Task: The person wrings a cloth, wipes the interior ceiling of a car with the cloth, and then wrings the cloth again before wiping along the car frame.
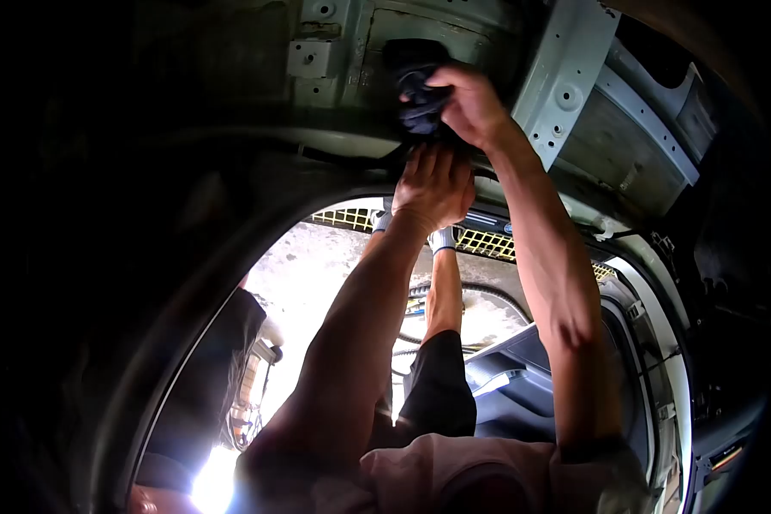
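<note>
My right hand (471, 107) is closed on a dark, crumpled bundle (421, 98) against the bare metal panel, its thumb on top. Whether the bundle is cloth or wrapped wiring I cannot make out. Just below it, my left hand (435, 184) lies back-up with its fingers stretched toward the bundle's lower end. The fingertips touch the dark trim along the upper rim of the door opening (368, 190). A black cable (338, 158) runs leftward from near those fingertips along the rim.
Bare painted metal (565, 94) with holes surrounds the work at the top right. A bracket (310, 58) sits on the panel at upper left. Through the opening show legs in dark shorts (441, 377), yellow grating (488, 244), hoses (497, 295) and a door panel (522, 385).
</note>
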### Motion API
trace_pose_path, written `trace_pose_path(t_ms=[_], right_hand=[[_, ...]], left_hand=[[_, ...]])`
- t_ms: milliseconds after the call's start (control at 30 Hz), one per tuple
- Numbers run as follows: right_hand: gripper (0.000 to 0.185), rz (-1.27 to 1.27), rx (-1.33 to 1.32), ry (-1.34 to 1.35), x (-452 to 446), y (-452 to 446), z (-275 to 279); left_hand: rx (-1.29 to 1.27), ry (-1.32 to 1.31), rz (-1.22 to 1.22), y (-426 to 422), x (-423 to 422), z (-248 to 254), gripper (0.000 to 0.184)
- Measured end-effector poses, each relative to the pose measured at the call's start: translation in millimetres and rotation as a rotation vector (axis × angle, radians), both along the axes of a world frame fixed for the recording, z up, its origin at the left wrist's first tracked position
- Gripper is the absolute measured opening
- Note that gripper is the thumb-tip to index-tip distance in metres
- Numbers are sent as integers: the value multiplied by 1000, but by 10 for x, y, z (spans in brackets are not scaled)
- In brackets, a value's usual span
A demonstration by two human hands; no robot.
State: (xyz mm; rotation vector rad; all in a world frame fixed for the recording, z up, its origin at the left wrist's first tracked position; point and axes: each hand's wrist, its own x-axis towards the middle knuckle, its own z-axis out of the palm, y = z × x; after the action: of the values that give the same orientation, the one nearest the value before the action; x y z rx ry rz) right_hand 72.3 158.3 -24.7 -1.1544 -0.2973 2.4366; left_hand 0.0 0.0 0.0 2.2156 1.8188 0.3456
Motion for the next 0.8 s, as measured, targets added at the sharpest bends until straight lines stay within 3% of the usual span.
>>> trace_pose_path(t_ms=[67,133,200,333,367,467,600,700,800], right_hand=[[44,-240,-82,30,151,11,384],[47,-394,-108,140,411,-397,1082],[50,-509,-4,181,494,-377,1293],[58,-617,150,75,700,-749,2091],[58,-686,198,190,746,-870,2181],[59,-808,209,168,874,-1354,2592],[64,-947,167,79,1033,-2141,3085],[71,-1026,180,7,1113,-2607,3407],[66,-1131,75,-159,1322,-3119,3707]], left_hand=[[27,-17,3,118,-4,-115,30],[-85,-84,7,-228,60,381,37],[8,-111,7,-22,-36,226,45],[-7,-372,1,-193,-190,470,52],[-39,-372,11,-351,-259,621,57],[-75,-497,87,-580,-282,1293,72],[-221,-871,-10,-678,36,2002,101],[-354,-1051,-185,-783,339,2291,88],[-332,-1018,-329,-968,481,2536,58]])
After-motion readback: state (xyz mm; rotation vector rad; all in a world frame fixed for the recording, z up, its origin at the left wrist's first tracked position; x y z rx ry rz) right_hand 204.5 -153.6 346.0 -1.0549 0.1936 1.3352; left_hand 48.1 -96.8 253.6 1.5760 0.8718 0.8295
